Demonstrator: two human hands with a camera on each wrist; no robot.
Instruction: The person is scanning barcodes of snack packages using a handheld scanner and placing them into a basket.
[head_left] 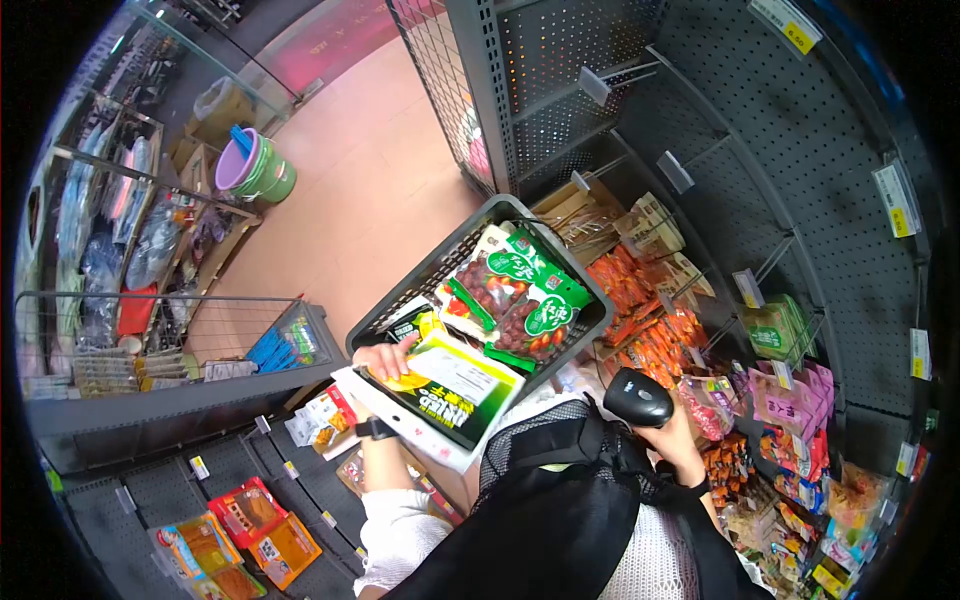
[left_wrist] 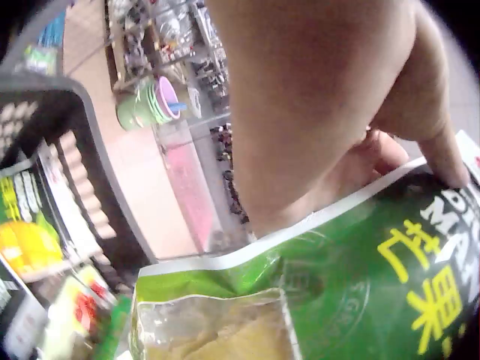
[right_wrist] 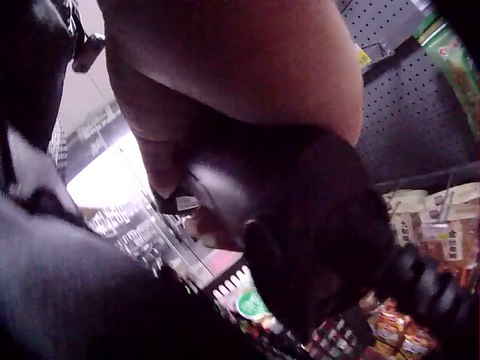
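My left hand (head_left: 386,358) grips the edge of a green and black dried mango bag (head_left: 435,400), its print facing up, over the near-left end of a dark shopping basket (head_left: 603,325). In the left wrist view, the thumb lies on the front of the bag (left_wrist: 352,262), and a clear window shows yellow pieces. Red date bags (head_left: 540,315) with green tops lie in the basket, beside another mango bag (left_wrist: 34,225). My right hand (head_left: 672,432) holds a black barcode scanner (head_left: 638,397) to the right of the basket. A ribbed cord (right_wrist: 427,289) shows in the right wrist view.
Snack packs (head_left: 665,345) hang along the dark pegboard shelving (head_left: 760,160) on the right. Boxed packs (head_left: 255,520) sit at lower left, near a wire-railed shelf (head_left: 150,395). Stacked buckets (head_left: 268,170) stand on the tiled floor (head_left: 350,130).
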